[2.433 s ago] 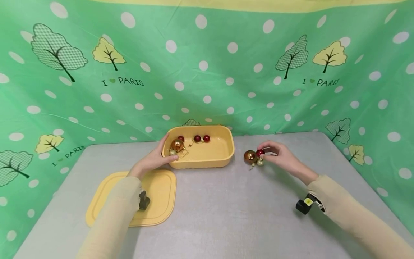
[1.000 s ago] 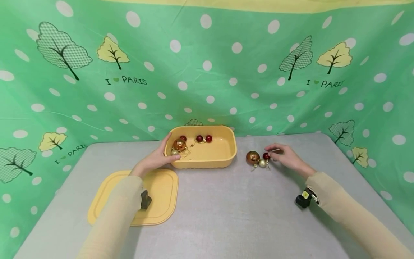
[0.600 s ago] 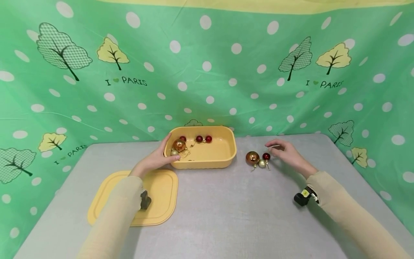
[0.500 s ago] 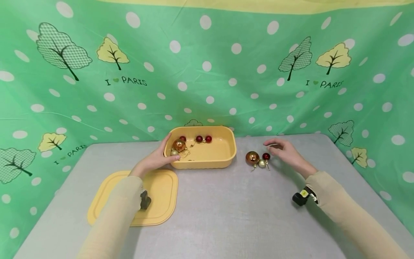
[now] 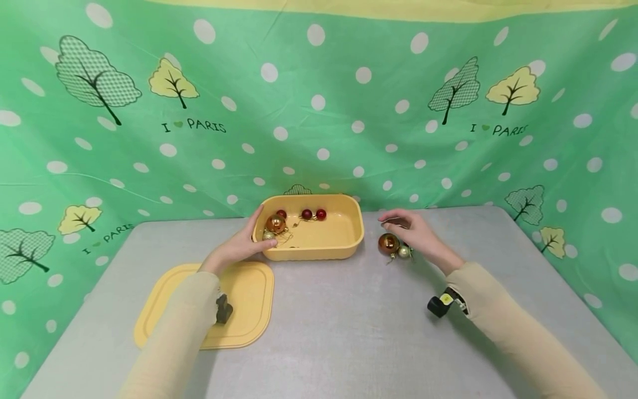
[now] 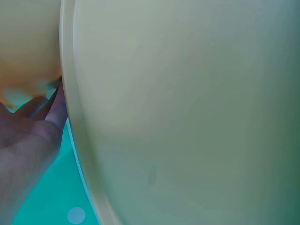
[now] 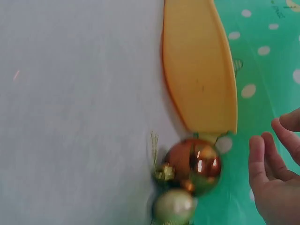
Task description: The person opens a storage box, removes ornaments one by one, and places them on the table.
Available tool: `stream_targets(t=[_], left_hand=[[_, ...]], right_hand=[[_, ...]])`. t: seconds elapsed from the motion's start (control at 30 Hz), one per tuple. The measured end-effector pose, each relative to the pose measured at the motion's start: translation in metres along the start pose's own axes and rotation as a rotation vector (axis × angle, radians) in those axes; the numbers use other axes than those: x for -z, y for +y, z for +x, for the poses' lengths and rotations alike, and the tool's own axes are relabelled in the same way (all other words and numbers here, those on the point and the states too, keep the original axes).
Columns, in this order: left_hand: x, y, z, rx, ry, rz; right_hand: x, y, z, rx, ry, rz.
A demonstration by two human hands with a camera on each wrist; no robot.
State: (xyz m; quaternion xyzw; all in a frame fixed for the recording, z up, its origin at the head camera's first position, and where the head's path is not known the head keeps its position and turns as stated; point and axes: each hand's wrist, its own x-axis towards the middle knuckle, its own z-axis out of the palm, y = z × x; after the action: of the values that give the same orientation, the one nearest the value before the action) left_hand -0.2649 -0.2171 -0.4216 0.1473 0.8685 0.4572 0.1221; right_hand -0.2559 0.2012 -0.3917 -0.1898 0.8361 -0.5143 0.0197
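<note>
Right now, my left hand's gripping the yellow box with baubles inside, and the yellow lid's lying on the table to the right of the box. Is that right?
Not quite: the yellow lid lies on the table to the left of the box, as the head view shows. Your left hand is indeed gripping the box, with baubles inside.

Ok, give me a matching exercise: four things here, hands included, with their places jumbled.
1. Left hand
2. Right hand
3. Yellow lid
4. Two side-by-side red baubles

A. Inside the yellow box
B. Partly under the left sleeve
C. At the box's left end
D. Next to the large copper bauble outside the box

Pairs: 1-C, 2-D, 3-B, 4-A.
</note>
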Motion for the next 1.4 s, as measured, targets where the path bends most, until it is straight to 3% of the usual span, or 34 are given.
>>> stream_targets(t=[0.47, 0.73, 1.0, 1.17, 1.4], left_hand=[[0.000, -0.007, -0.001, -0.002, 0.005, -0.026], [0.000, -0.004, -0.001, -0.007, 0.002, -0.018], [0.000, -0.004, -0.001, 0.009, -0.003, -0.008], [0.000, -0.003, 0.000, 0.011, 0.001, 0.001], [0.000, -0.003, 0.001, 0.007, 0.003, 0.001]], right_hand=[[-0.049, -0.027, 0.024, 0.085, -0.128, 0.136], [-0.080, -0.035, 0.041, 0.182, -0.272, 0.128], [-0.100, -0.045, 0.054, 0.257, -0.371, 0.031], [-0.112, -0.049, 0.063, 0.208, -0.431, -0.061], [-0.124, -0.052, 0.076, 0.166, -0.511, -0.082]])
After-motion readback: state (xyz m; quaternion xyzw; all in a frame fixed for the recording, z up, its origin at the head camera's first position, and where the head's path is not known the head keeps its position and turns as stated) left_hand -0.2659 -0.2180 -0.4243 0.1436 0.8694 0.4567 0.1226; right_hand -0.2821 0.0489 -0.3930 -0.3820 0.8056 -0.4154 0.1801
